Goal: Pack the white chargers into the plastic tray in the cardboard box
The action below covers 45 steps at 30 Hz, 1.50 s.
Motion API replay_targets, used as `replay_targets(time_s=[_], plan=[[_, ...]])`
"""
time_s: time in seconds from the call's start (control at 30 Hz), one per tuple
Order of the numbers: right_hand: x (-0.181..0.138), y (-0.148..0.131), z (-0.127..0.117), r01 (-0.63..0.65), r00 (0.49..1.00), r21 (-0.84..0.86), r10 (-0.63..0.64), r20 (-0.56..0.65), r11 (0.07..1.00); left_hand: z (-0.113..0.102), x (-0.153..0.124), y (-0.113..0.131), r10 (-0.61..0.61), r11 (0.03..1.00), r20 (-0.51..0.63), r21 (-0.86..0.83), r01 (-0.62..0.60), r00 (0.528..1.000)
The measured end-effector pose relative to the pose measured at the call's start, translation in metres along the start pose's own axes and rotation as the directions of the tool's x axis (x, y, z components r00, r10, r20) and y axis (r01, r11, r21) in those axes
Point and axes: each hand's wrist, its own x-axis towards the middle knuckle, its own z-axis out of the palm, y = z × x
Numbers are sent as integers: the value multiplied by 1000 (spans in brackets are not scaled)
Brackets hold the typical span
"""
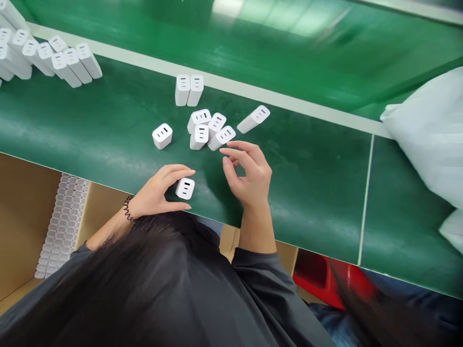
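A white wall charger [185,188] with several port slots on its top face stands near the front edge of the green table. Around it curves my left hand [159,190], thumb and fingers apart on either side of the charger without closing on it. My right hand [249,173] hovers over the table with bent fingers, a small gap between thumb and index finger, and nothing in it. Its fingertips are close to a tilted charger [222,138] at the edge of a small cluster. Another charger [162,136] stands alone to the left of that cluster.
Two chargers [189,90] stand side by side farther back, and one leaning charger [253,119] is to the right. Many more [68,65] fill the far left. A cardboard box [29,217] of packed chargers sits below the front edge. A white bag [434,135] lies right.
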Motion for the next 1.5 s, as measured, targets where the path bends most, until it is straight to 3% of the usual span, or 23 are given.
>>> replay_targets(time_s=[0.1, 0.17, 0.33, 0.4, 0.5, 0.6, 0.67, 0.77, 0.83, 0.93, 1.0, 1.03, 1.13, 1.17, 1.23, 1.3, 1.4, 1.47, 1.5], plan=[[1, -1, 0, 12, 1000, -14, -12, -6, 1000, 5, 1, 5, -40, 999, -49, 3, 40, 998], [1, 0, -1, 34, 999, -15, -35, -11, 999, 6, -1, 7, -135, 979, -108, -170, 115, 985], [0, 1, 0, 94, 995, 6, -94, -26, 996, -11, -18, 3, -350, 715, -175, -685, 141, 920], [-1, 0, 1, 108, 994, 7, -108, -21, 994, -24, -32, 1, -482, 585, -162, -791, 179, 861], [-2, 0, 2, 133, 991, -3, -133, -5, 991, -40, -59, -3, -666, 449, -123, -854, 264, 736], [-3, 5, 6, 161, 987, -13, -161, -8, 987, -50, -91, -5, -748, 450, -193, -851, 271, 634], [-5, 10, 10, 200, 979, -10, -200, -46, 980, -55, -114, -6, -756, 485, -276, -846, 224, 594], [-5, 11, 13, 236, 971, -10, -236, -45, 972, -62, -149, -4, -711, 533, -359, -836, 131, 604], [-3, -2, 13, 276, 961, -16, -275, 38, 961, -67, -169, 0, -669, 548, -381, -833, 77, 638], [1, -46, 18, 357, 912, 56, -361, 196, 932, -73, -187, 5, -617, 554, -373, -831, 45, 693], [0, -87, 30, 351, 863, 210, -402, 307, 913, -74, -191, 7, -585, 569, -352, -820, 60, 730], [-2, -108, 41, 350, 812, 310, -451, 371, 884, -75, -191, 8, -571, 595, -353, -800, 77, 741], [-19, -158, 83, 298, 668, 539, -576, 472, 787, -73, -190, 11, -506, 769, -424, -616, 171, 751], [-28, -168, 99, 253, 657, 588, -583, 478, 768, -72, -190, 13, -480, 829, -460, -517, 214, 747], [-50, -180, 128, 155, 683, 631, -544, 487, 760, -70, -194, 16, -449, 891, -507, -314, 327, 736], [-72, -181, 150, 94, 692, 632, -506, 514, 769, -69, -204, 18, -460, 881, -492, -149, 449, 739], [-91, -173, 164, 127, 635, 600, -529, 562, 790, -75, -228, 15, -498, 830, -411, 27, 557, 763], [-89, -166, 160, 206, 626, 563, -550, 553, 801, -87, -246, 4, -541, 774, -422, 90, 627, 728], [-85, -163, 156, 248, 647, 536, -549, 529, 807, -95, -254, -5, -569, 726, -444, 126, 676, 693]])
